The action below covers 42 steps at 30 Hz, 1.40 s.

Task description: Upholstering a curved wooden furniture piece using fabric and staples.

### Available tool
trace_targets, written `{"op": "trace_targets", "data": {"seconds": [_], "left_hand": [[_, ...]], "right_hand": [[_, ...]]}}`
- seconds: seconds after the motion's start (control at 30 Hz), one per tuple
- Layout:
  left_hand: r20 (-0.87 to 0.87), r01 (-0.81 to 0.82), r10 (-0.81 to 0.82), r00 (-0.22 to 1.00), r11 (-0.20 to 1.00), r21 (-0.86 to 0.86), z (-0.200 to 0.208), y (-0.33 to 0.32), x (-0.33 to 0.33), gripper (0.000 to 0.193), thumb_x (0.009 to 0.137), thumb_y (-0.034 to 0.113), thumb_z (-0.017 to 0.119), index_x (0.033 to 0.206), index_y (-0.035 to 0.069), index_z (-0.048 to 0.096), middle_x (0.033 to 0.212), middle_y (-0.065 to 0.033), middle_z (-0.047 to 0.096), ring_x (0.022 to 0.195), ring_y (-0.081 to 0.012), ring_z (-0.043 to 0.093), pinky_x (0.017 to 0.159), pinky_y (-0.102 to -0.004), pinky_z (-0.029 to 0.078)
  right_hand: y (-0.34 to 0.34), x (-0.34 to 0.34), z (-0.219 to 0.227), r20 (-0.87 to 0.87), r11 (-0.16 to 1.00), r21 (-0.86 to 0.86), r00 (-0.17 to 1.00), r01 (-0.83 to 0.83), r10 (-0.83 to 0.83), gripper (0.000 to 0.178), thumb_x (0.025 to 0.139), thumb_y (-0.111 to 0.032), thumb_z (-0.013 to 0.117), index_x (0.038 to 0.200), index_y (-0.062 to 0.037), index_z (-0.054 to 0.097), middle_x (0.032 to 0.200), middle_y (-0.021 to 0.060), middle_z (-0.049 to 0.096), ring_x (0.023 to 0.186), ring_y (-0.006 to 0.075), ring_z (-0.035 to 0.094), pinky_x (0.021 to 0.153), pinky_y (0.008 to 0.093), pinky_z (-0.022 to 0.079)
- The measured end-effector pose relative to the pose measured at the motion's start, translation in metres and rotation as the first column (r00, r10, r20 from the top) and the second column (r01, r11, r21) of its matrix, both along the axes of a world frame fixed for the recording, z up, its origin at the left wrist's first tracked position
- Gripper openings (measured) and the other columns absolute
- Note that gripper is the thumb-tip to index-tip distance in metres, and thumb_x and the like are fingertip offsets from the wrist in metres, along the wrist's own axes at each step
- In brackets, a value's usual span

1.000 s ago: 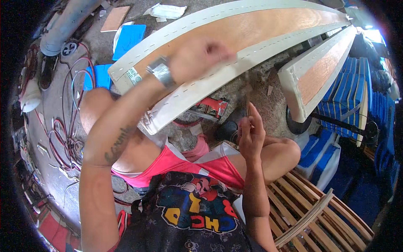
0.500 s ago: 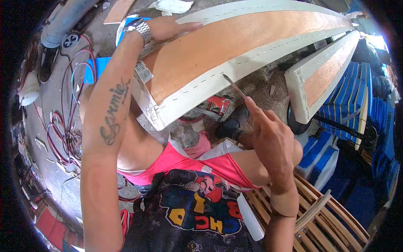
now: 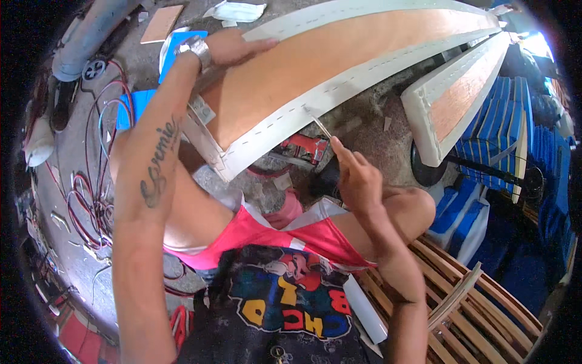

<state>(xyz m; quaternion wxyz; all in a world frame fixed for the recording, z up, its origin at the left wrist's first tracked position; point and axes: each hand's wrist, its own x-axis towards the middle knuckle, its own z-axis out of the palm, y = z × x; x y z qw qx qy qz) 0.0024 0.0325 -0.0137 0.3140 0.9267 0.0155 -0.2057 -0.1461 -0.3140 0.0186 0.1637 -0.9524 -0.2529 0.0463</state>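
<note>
1. Steadying seems the job of the left hand [image 3: 233, 48], laid on the panel [image 3: 273, 85]'s far edge; whether it clamps underneath, I cannot tell. Press evenly.
2. The panel slants out in front of the knees, near staple row [image 3: 286, 113] exposed; avoid rocking.
3. A slim pointed tool [image 3: 322, 127], clenched in the right hand [image 3: 359, 179], angles toward that row; a low, gentle pry should spare the border [image 3: 264, 139].

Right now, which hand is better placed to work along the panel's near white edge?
Probably the right hand: it holds a thin tool with its tip at the near white edge. The left hand is over at the far side of the panel, with no tool visible.
</note>
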Motion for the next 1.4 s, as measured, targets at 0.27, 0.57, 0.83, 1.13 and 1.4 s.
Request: {"op": "trace_targets", "data": {"seconds": [0.27,0.57,0.83,1.13,1.4], "left_hand": [[0.018,-0.083,0.087,0.996,0.986,-0.143,-0.002,0.004,-0.011,0.087,0.067,0.084,0.048,0.074,0.000,0.068,0.065,-0.0104,0.061,0.064,-0.0182,0.058,0.061,-0.0335,0.043],[0.095,-0.059,0.072,0.993,0.990,-0.132,-0.010,0.006,-0.012,0.093,0.066,0.085,0.047,0.078,-0.004,0.070,0.071,-0.0167,0.066,0.068,-0.0249,0.065,0.069,-0.0360,0.048],[-0.098,-0.040,0.036,0.995,0.999,-0.036,0.014,-0.004,-0.010,0.092,0.067,0.083,0.049,0.095,-0.002,0.070,0.089,-0.0193,0.068,0.081,-0.0269,0.066,0.077,-0.0356,0.049],[0.027,-0.102,0.105,0.994,0.992,-0.073,0.003,-0.002,-0.016,0.097,0.066,0.085,0.047,0.107,-0.001,0.066,0.109,-0.0235,0.063,0.099,-0.0316,0.062,0.085,-0.0391,0.048],[0.052,-0.062,0.069,0.996,0.991,-0.118,0.013,-0.004,-0.018,0.087,0.072,0.080,0.048,0.103,0.001,0.066,0.086,-0.0146,0.061,0.079,-0.0239,0.060,0.071,-0.0342,0.046]], "right_hand": [[0.008,-0.014,-0.005,0.049,0.973,0.201,0.991,0.112,-0.124,0.047,0.085,-0.005,0.052,0.127,-0.0259,0.054,0.078,0.0094,0.057,0.066,0.0301,0.061,0.056,0.0406,0.049],[0.018,-0.008,0.030,0.012,0.997,-0.019,0.997,0.081,-0.081,0.046,0.085,-0.006,0.054,0.127,-0.0233,0.054,0.075,0.0088,0.057,0.066,0.0272,0.061,0.056,0.0399,0.049],[0.039,-0.028,-0.104,-0.240,0.549,0.797,0.966,0.251,-0.093,0.041,0.096,-0.005,0.046,0.136,-0.0080,0.045,0.072,-0.0041,0.046,0.060,0.0046,0.043,0.051,0.0187,0.039],[0.011,-0.027,-0.014,0.008,0.841,0.537,0.996,0.071,-0.089,0.042,0.092,-0.004,0.050,0.133,-0.0173,0.050,0.069,0.0072,0.053,0.055,0.0159,0.052,0.049,0.0310,0.044],[0.023,-0.013,0.053,0.032,0.994,-0.098,0.999,0.039,-0.036,0.041,0.088,-0.011,0.052,0.127,-0.0253,0.054,0.076,0.0075,0.056,0.064,0.0280,0.061,0.055,0.0407,0.049]]}}
